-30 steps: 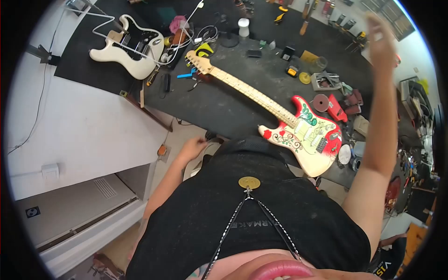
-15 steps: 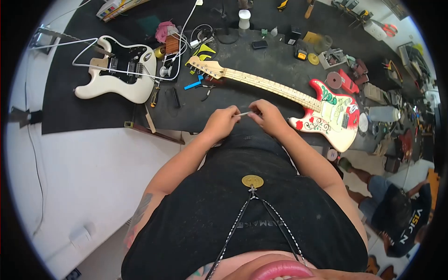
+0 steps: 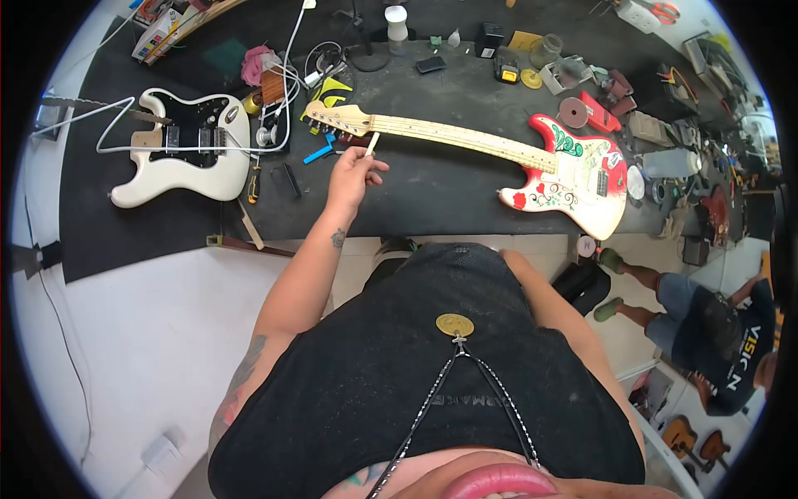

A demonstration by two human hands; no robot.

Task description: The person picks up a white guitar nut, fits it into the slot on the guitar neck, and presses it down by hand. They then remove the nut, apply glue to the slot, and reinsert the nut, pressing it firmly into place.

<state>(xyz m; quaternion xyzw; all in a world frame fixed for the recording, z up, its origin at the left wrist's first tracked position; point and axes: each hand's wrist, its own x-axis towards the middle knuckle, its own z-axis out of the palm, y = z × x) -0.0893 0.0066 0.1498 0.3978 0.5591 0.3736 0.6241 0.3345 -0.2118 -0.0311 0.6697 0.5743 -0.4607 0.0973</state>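
The head view shows the left hand (image 3: 352, 178) raised over the black bench (image 3: 432, 187), thumb and fingertips pinched shut on a short white stick (image 3: 371, 144) that points up and away. The stick's tip sits just below the headstock (image 3: 336, 118) of the red guitar (image 3: 575, 170), which lies flat with its neck running left. A blue tool (image 3: 316, 155) lies just left of the hand. Further left, a white guitar (image 3: 178, 158) rests with a white cable (image 3: 116, 125) looped over it. The far edge of the bench is crowded with small tools and boxes (too small to name). The right hand is out of sight, only its upper arm showing beside the black shirt (image 3: 432, 366). Another person (image 3: 715, 333) sits on the floor at right, well apart.
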